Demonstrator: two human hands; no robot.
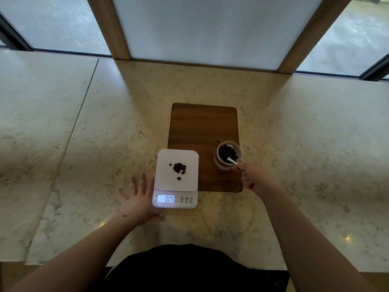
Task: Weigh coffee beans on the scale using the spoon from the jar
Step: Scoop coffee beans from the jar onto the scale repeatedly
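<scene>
A white digital scale [166,182] sits on the marble counter with a small heap of coffee beans [179,167] on its platform; its lit display reads 009. Right of it, a glass jar [228,155] holding dark beans stands on a wooden board. A white spoon [232,161] leans in the jar, bowl among the beans. My right hand [251,175] pinches the spoon's handle at the jar's near rim. My left hand [137,199] lies flat on the counter with fingers spread, touching the scale's left side.
The dark wooden board [202,127] lies behind and right of the scale, with one loose bean [218,141] on it near the jar. A wood-framed panel [202,34] rises at the counter's back edge. The marble counter [84,133] stretches to both sides.
</scene>
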